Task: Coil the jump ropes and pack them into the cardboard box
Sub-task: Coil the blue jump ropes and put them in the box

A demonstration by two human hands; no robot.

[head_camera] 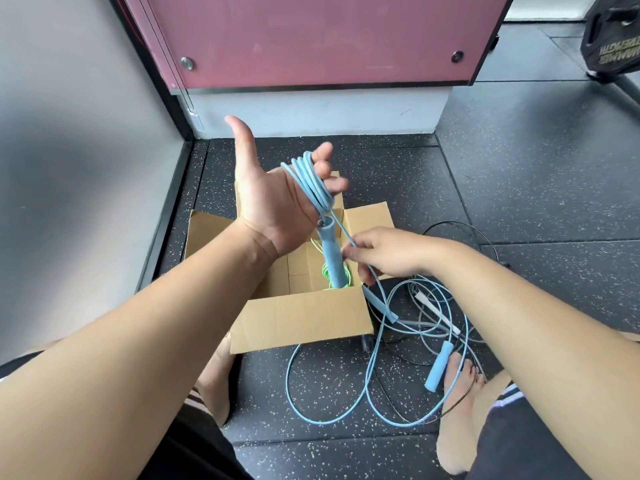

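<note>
My left hand (pixel 273 199) is raised palm up over the open cardboard box (pixel 301 317), with several loops of the light blue jump rope (pixel 311 183) wound around its curled fingers. One blue foam handle (pixel 332 258) hangs from the loops down into the box. My right hand (pixel 384 254) pinches the same blue cord just right of the box. The slack runs down to the floor, where the second blue handle (pixel 439 367) lies. A green rope (pixel 327 271) lies coiled inside the box.
A tangle of grey, white-handled and black ropes (pixel 436 313) lies on the speckled black floor right of the box. My bare feet (pixel 457 410) flank the ropes. A pink panel (pixel 311 39) stands behind, and a weight plate (pixel 613 39) is at the far right.
</note>
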